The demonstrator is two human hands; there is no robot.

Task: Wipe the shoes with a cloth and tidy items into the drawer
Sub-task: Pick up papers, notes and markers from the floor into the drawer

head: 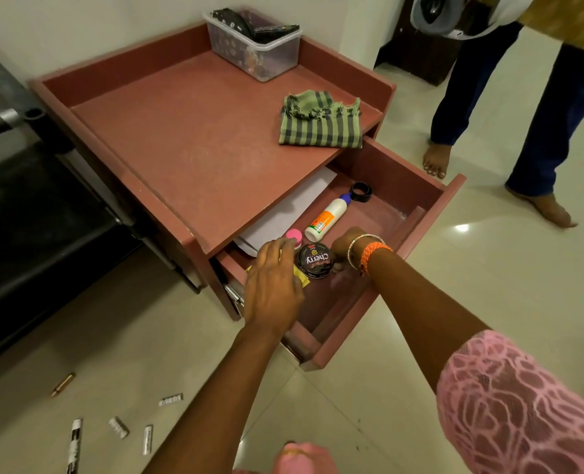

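Inside, drawer (431, 213) holds polish tin (314, 261), white bottle (325, 218).

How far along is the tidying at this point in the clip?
Done: the folded green cloth lies on the cabinet top, and the white bottle lies in the open drawer. In hand: the right hand is at the polish tin in the drawer, the left hand hovering open. Left: small items still lie on the floor; no shoes are in view.

Matt reddish drawer (431, 213), frayed woven cloth (319, 121), glossy floor tiles (489, 254), seemingly metal polish tin (314, 261).
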